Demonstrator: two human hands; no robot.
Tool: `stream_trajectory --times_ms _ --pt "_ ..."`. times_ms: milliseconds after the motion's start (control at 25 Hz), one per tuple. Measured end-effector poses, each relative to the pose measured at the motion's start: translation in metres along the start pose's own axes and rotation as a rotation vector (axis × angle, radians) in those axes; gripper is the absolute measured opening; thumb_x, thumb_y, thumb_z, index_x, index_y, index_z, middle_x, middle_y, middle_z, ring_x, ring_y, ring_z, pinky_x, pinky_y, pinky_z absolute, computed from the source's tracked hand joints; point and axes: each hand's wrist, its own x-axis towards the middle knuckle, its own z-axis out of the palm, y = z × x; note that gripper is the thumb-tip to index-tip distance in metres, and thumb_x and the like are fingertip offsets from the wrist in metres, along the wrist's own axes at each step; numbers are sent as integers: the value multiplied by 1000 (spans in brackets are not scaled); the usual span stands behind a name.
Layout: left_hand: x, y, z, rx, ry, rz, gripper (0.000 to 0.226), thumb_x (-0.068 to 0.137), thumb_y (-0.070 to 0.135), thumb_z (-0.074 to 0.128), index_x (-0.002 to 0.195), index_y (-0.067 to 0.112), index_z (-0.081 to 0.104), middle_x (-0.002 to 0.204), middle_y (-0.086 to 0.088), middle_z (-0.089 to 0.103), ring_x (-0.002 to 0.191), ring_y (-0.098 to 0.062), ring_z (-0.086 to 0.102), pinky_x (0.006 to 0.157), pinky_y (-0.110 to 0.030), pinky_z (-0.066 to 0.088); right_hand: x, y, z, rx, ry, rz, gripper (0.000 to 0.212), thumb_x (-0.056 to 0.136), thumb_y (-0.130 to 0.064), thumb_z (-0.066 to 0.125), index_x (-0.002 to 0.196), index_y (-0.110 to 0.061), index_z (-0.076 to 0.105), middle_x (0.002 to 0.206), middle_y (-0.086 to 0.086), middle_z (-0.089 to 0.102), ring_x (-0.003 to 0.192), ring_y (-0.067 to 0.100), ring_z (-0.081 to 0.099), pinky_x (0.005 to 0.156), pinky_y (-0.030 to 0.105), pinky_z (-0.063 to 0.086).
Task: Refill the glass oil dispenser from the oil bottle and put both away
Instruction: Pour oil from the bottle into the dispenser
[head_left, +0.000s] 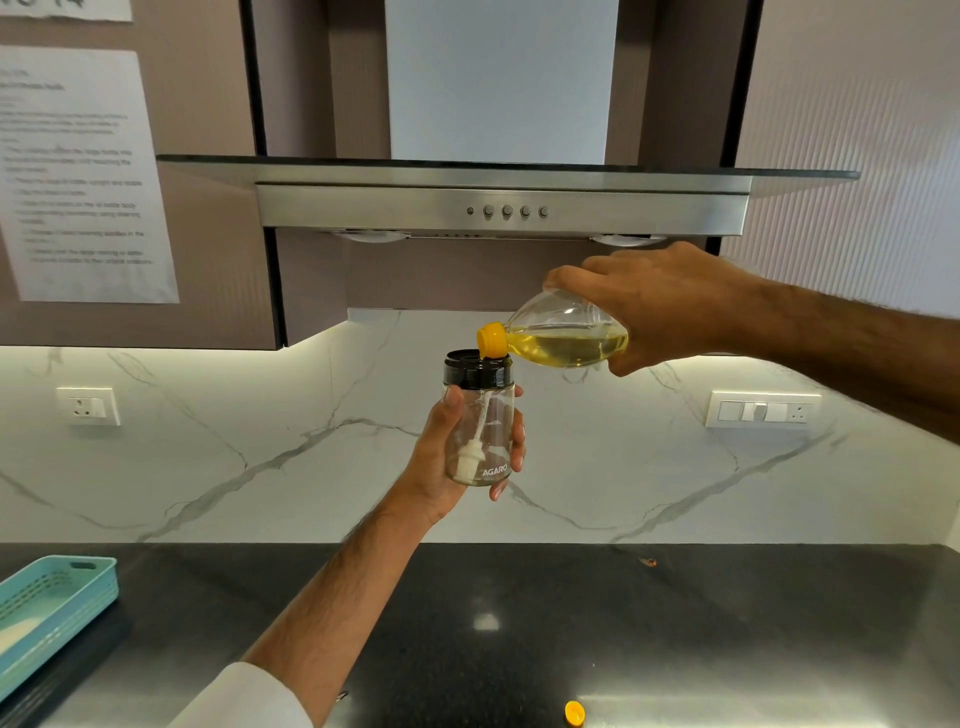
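The left hand's grip (457, 452) wraps the glass oil dispenser (480, 423) at frame centre, thumb on its near side, fingers curled behind, holding it upright above the desk (675, 623). The right hand's grip (670, 306), reaching in from the right edge, clasps the oil bottle (561, 332), tipped nearly level, its yellow spout (492, 340) touching the dispenser's black lid (478, 371). A yellow cap (574, 712) lies at bottom centre, a teal basket (52, 613) at lower left. The bottle holds yellow oil; inside the dispenser hangs a white brush (470, 457).
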Motion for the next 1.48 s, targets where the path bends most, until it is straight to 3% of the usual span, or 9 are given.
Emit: stream_trajectory --times_ms 1480 --pt "1 5 6 5 -10 17 73 67 73 77 115 18 73 88 -11 72 67 -24 71 47 -29 56 1 5 -2 -10 -4 15 104 73 -49 87 153 -27 24 138 5 57 116 23 59 81 33 58"
